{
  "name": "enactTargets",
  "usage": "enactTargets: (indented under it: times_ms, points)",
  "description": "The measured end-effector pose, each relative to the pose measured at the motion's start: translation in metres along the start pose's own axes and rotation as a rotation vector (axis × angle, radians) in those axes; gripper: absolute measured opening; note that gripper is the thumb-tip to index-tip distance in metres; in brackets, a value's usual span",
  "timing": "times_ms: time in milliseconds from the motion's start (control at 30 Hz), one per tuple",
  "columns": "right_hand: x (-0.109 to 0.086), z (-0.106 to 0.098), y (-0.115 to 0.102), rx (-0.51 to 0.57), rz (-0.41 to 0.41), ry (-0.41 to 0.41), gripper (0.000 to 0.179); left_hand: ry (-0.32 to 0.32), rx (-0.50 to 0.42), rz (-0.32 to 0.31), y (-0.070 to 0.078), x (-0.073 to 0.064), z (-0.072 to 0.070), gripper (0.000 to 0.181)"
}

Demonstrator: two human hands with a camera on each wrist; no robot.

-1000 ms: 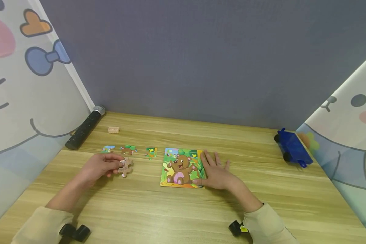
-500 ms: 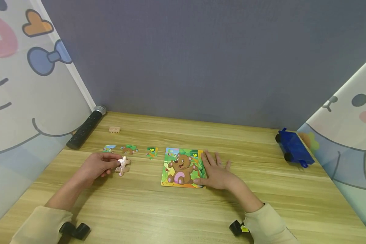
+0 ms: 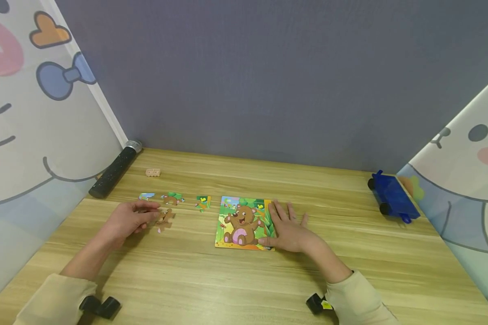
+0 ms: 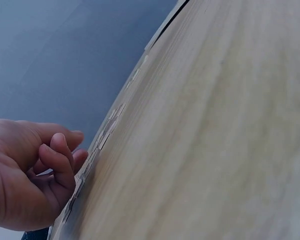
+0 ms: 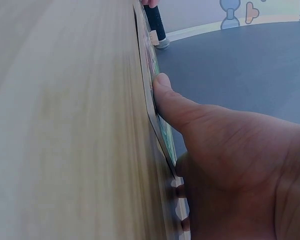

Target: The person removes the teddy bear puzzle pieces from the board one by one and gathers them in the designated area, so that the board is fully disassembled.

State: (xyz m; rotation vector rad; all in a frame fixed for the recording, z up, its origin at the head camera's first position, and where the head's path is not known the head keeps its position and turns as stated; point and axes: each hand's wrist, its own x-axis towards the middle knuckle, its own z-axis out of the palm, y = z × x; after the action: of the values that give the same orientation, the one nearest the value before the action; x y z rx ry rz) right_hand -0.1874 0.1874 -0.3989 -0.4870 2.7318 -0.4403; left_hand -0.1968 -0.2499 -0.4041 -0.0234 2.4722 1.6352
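Observation:
At the left of the table in the head view, my left hand (image 3: 131, 221) pinches the left edge of a brown jigsaw puzzle piece (image 3: 165, 220), its printed bear side up. Curled fingers (image 4: 60, 165) show low over the tabletop in the left wrist view. My right hand (image 3: 288, 231) lies with fingers spread on the right edge of a square bear puzzle board (image 3: 241, 224); its thumb rests on the picture. Behind the left hand lie a bear piece (image 3: 172, 199), a blue-and-green piece (image 3: 147, 197), partly hidden, and a green piece with a yellow figure (image 3: 203, 203).
A black microphone (image 3: 114, 173) leans along the left wall, with a small pink toy block (image 3: 152, 172) to its right. A blue toy cart (image 3: 393, 197) sits tipped by the right wall. A grey panel (image 3: 260, 81) closes off the table's back.
The puzzle piece at my left hand has turned over, from its plain wooden back to its printed side. My right hand and the board stay in place.

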Motion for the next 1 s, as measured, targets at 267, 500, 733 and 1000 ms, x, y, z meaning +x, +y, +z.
enactTargets:
  times_ms: [267,500,733,1000]
  points:
    - [0.000,-0.001,-0.001,-0.008,0.001,0.006,0.111,0.032,-0.024,0.003,0.005,0.002,0.002,0.041]
    - [0.000,-0.001,-0.002,-0.006,-0.003,0.009,0.110,-0.071,-0.124,0.012,0.011,0.004,0.015,0.039]
    - [0.000,0.000,-0.001,0.001,0.001,0.011,0.110,-0.148,-0.185,0.039,0.018,0.005,0.034,0.037]
    - [0.000,0.001,0.001,0.008,-0.003,0.005,0.110,-0.227,-0.193,0.057,0.023,0.008,0.061,0.035]
